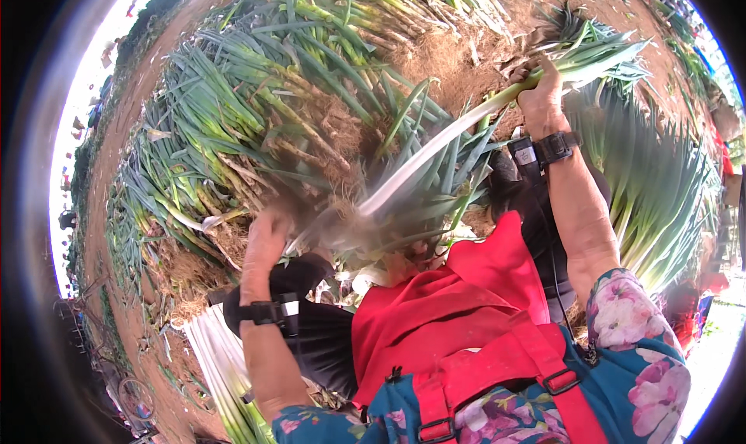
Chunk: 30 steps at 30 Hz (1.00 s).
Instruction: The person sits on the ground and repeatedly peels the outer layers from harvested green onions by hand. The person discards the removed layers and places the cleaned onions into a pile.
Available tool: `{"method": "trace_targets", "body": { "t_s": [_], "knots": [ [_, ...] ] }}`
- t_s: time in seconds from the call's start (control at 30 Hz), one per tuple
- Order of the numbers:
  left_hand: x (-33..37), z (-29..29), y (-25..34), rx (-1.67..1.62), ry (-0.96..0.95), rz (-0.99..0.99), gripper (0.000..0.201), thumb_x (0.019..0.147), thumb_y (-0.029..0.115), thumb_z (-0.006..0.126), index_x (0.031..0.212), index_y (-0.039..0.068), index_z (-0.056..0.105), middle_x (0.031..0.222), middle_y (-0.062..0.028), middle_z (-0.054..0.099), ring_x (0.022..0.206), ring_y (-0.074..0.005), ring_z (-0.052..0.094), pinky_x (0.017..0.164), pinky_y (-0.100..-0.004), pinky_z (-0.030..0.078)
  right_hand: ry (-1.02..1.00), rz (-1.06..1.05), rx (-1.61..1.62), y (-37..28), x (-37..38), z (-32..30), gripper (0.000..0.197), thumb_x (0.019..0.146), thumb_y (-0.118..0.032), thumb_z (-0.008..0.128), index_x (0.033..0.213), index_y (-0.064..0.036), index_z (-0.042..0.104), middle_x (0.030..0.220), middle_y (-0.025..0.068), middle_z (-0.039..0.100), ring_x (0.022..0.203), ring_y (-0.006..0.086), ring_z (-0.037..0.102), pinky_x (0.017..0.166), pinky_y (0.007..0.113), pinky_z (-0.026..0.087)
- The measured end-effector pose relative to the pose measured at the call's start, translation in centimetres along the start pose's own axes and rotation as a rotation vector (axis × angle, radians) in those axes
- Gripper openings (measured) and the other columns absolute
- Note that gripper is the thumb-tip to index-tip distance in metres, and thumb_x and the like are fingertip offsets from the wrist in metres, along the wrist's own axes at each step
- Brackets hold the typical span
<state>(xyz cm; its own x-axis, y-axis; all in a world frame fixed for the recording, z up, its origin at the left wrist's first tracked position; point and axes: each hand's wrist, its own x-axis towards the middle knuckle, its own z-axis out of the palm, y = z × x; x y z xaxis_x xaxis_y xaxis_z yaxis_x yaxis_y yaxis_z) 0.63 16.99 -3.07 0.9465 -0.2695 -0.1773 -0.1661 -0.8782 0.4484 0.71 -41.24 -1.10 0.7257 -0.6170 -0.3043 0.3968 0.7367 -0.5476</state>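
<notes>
My right hand [542, 94] is wrapped round a long leek [447, 139] near the base of its green leaves. The leek slants down to the left, its white shaft toward my lap and its root end blurred. At the left, my left hand [268, 230] is closed and smeared by motion, a little apart from the root end. A thin pale streak runs out beside its fingers; I cannot make out what it is. Cut or peeled pale scraps [373, 274] lie below, between my knees.
A big heap of untrimmed leeks [210, 94] with brown roots spreads ahead and to the left. More leeks [653, 172] lie fanned out at the right. A bundle of white-stemmed leeks [221, 358] rests by my left forearm. Brown soil [116, 234] borders the heap.
</notes>
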Motion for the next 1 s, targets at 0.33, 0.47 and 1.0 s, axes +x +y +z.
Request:
{"method": "trace_targets", "body": {
  "t_s": [0.33,0.47,1.0],
  "knots": [
    [3.8,4.3,24.4,0.075,0.286,0.434,0.053,0.097,0.031,0.063,0.14,0.003,0.051,0.139,-0.0218,0.056,0.133,-0.0349,0.05,0.114,-0.0482,0.035,-0.252,0.145,0.138,4.0,-3.9,2.3,0.015,0.089,-0.014,0.064,0.095,-0.0042,0.054,0.08,0.0099,0.059,0.069,0.0247,0.058,0.07,0.041,0.051],
    [5.6,10.3,31.5,-0.117,0.509,0.547,0.056,0.097,0.027,0.061,0.145,0.004,0.043,0.139,-0.023,0.053,0.13,-0.0397,0.049,0.107,-0.0516,0.038,-0.215,0.25,0.215,5.0,-5.2,3.1,0.014,0.089,-0.014,0.062,0.095,-0.0031,0.055,0.084,0.0109,0.055,0.074,0.0243,0.054,0.069,0.039,0.049],
    [2.9,8.0,16.8,-0.877,-0.344,0.08,0.034,0.105,0.03,0.052,0.108,0.001,0.068,0.079,-0.0028,0.066,0.071,-0.0106,0.062,0.066,-0.0235,0.048,-0.375,0.165,0.16,0.2,-4.3,2.4,0.028,0.093,-0.03,0.057,0.099,-0.0029,0.057,0.076,0.0031,0.049,0.061,0.0155,0.045,0.058,0.031,0.039]
  ]
}}
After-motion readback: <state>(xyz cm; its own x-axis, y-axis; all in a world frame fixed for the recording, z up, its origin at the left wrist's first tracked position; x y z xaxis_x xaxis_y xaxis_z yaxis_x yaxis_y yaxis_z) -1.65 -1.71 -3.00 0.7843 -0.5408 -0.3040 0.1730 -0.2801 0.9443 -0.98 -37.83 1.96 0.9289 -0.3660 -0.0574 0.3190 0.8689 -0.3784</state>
